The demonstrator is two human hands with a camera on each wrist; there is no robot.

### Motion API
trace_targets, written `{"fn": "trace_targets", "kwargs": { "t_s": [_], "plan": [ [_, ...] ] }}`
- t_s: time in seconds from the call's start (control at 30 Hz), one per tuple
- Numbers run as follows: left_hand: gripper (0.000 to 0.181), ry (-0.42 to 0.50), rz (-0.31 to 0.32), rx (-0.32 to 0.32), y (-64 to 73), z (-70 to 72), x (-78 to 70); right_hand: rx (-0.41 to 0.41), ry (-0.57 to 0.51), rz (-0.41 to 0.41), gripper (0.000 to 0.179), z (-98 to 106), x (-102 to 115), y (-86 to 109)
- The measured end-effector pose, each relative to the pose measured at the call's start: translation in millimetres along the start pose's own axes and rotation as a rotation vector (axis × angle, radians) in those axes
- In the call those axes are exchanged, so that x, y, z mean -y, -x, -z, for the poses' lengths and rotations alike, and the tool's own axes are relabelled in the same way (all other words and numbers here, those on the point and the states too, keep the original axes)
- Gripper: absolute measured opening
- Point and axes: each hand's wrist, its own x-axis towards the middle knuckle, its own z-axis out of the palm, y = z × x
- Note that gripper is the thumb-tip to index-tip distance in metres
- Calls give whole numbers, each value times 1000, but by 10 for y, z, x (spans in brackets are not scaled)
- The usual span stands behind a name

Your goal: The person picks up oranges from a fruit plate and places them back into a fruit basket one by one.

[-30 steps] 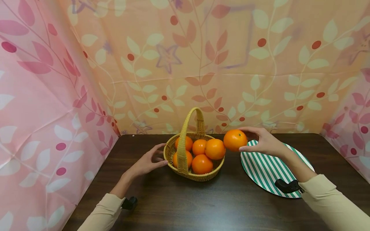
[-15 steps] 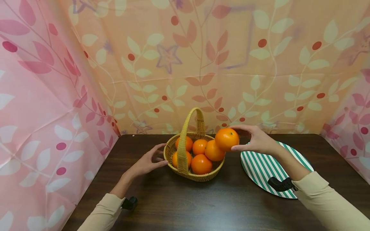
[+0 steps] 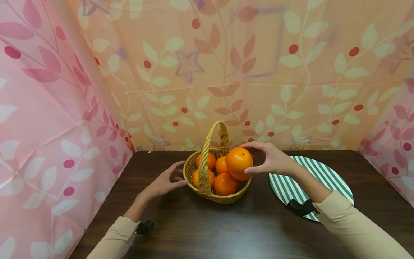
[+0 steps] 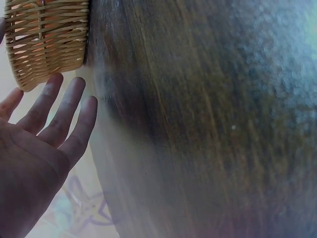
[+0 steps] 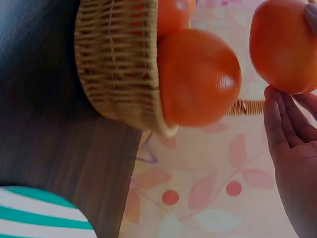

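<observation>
My right hand holds an orange between thumb and fingers, above the right side of the wicker basket. In the right wrist view the held orange is apart from another orange lying at the basket's rim. Several more oranges lie inside the basket, among them one at the front. My left hand is at the basket's left side, thumb and fingertips right at the rim. In the left wrist view its fingers are spread and nearly straight beside the woven wall.
A round mat with green and white stripes lies on the dark wooden table, right of the basket and partly under my right forearm. The basket's tall arched handle rises over the oranges. Patterned cloth hangs behind.
My right hand has carried the orange leftward, from beside the basket to over its right side. My left hand and the basket have stayed in place.
</observation>
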Motion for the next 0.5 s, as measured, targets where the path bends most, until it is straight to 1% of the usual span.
{"fn": "trace_targets", "kwargs": {
  "t_s": [0.2, 0.5],
  "plan": [
    [76, -1, 2, 3, -9, -1, 10, 31, 32, 7, 66, -122, 79, -62],
    [76, 6, 2, 6, 0, -4, 1, 67, 108, 63, 68, -289, 129, -138]
  ]
}}
